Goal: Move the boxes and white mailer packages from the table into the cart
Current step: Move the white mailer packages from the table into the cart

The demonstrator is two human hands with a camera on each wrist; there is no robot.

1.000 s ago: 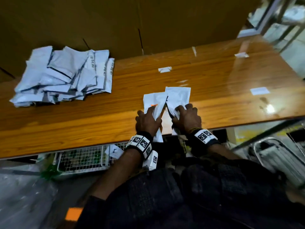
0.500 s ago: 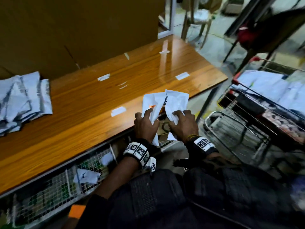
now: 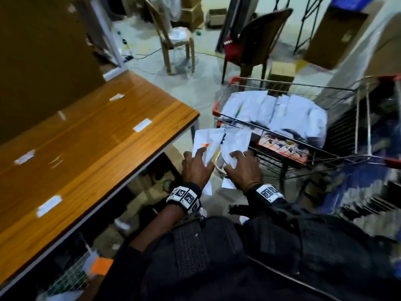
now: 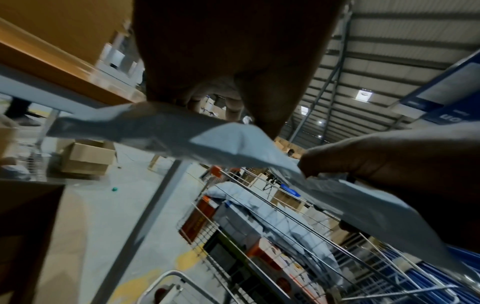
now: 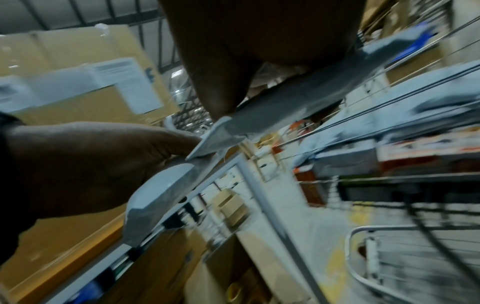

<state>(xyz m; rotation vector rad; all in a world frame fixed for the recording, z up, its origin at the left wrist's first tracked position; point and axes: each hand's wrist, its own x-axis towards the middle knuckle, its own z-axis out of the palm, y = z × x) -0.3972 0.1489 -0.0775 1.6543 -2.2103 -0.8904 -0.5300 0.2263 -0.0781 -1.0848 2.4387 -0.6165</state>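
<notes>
My left hand (image 3: 200, 160) grips a white mailer (image 3: 206, 141) with an orange mark, thumb under and fingers over it. My right hand (image 3: 237, 159) grips a second, crumpled white mailer (image 3: 237, 139). Both packages are in the air past the corner of the wooden table (image 3: 97, 131), just short of the wire cart's (image 3: 282, 84) near rim. Inside the cart, white mailers (image 3: 271, 109) lie heaped on printed boxes (image 3: 282, 148). The left wrist view shows the left hand's mailer (image 4: 182, 125) pinched from above, with the cart (image 4: 259, 226) below. In the right wrist view the right hand's mailer (image 5: 298, 98) is blurred.
A brown chair (image 3: 256, 40) with a red cloth and a lighter chair (image 3: 173, 40) stand beyond the cart. Cardboard boxes (image 3: 334, 35) sit at the back right. White paper labels (image 3: 142, 128) are stuck on the table. A wire basket (image 3: 67, 279) is under it.
The view has swung right from the table to the cart. Both hands carried their mailers off the table's edge toward the cart. The mailer pile on the table is out of view.
</notes>
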